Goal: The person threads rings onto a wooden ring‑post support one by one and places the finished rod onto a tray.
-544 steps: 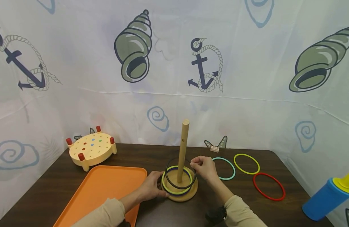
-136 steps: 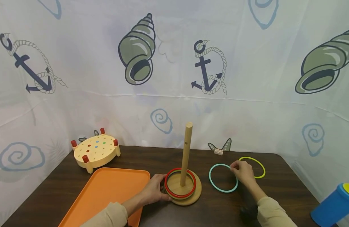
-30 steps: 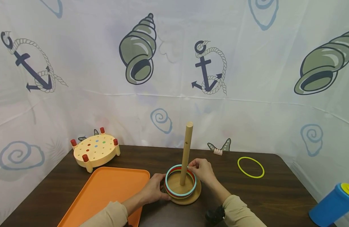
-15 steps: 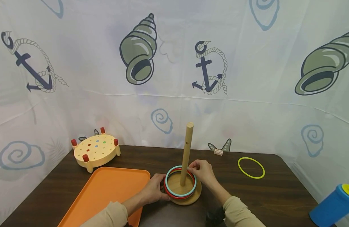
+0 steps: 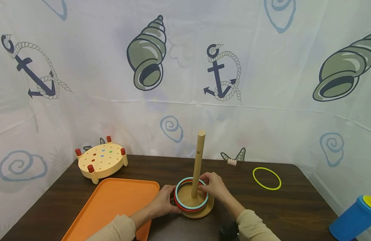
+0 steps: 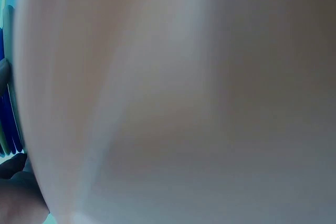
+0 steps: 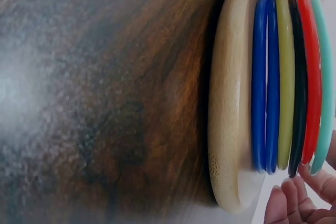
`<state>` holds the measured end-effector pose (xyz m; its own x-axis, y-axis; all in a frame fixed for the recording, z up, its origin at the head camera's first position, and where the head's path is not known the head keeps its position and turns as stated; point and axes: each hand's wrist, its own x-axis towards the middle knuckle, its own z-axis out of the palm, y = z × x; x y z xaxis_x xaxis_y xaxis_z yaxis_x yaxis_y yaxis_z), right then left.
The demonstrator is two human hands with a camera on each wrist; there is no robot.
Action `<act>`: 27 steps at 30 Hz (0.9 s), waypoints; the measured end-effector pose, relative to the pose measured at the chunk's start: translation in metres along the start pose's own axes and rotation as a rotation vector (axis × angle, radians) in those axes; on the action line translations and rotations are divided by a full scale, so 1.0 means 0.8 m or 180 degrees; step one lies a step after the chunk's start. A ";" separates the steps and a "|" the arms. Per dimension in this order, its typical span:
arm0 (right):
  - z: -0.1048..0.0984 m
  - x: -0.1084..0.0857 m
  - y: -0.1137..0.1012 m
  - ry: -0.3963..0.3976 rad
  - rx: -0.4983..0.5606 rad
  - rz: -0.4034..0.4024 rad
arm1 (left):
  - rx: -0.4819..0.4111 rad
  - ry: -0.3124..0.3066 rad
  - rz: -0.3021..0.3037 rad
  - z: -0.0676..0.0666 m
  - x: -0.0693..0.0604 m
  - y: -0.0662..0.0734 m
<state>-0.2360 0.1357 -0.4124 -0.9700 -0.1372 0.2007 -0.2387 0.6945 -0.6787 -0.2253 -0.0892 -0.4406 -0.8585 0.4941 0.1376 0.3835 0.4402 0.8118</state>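
Observation:
In the head view a wooden peg (image 5: 199, 157) stands upright on its round base (image 5: 209, 209). Around it, a teal ring (image 5: 191, 208) tops a stack. The right wrist view shows, below that, a red ring (image 7: 311, 61), a black ring (image 7: 299, 93), a yellow-green ring (image 7: 284, 77) and two blue rings (image 7: 259, 87). My left hand (image 5: 162, 202) grips the stack's left side, thumb at the front. My right hand (image 5: 216, 186) pinches the teal ring's right rear edge, a fingertip inside it. Blurred skin fills most of the left wrist view.
A yellow ring (image 5: 279, 179) lies on the dark table (image 5: 245, 211) at the right. The orange tray (image 5: 119, 195) is left of the base. Behind it sits a cream pegboard stool (image 5: 102, 162). A blue cylinder (image 5: 348, 219) with a yellow top stands far right.
Since 18.1 s ago, the black, red and teal rings have gone onto the peg. During the last second, the right hand's fingers dipped slightly at the teal ring; the left hand stayed put.

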 end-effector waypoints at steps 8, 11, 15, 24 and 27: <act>0.005 0.004 0.000 -0.0006 -0.0255 -0.0094 | -0.0032 -0.0033 -0.0059 -0.002 0.000 0.001; 0.007 0.006 0.002 -0.0012 -0.0308 -0.0101 | -0.0049 -0.0044 -0.0084 -0.001 0.000 0.001; 0.010 0.007 0.002 0.0021 -0.0365 -0.0116 | -0.0109 -0.0057 -0.0109 0.000 0.000 0.002; 0.013 0.009 0.003 0.0081 -0.0417 -0.0070 | -0.0134 -0.0068 -0.0065 0.000 0.000 0.000; 0.014 0.010 0.003 0.0095 -0.0416 -0.0038 | -0.0151 -0.0067 -0.0045 0.000 0.000 -0.001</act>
<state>-0.2449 0.1285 -0.4206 -0.9648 -0.1262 0.2307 -0.2403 0.7793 -0.5787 -0.2260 -0.0896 -0.4413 -0.8561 0.5040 0.1145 0.3545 0.4114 0.8397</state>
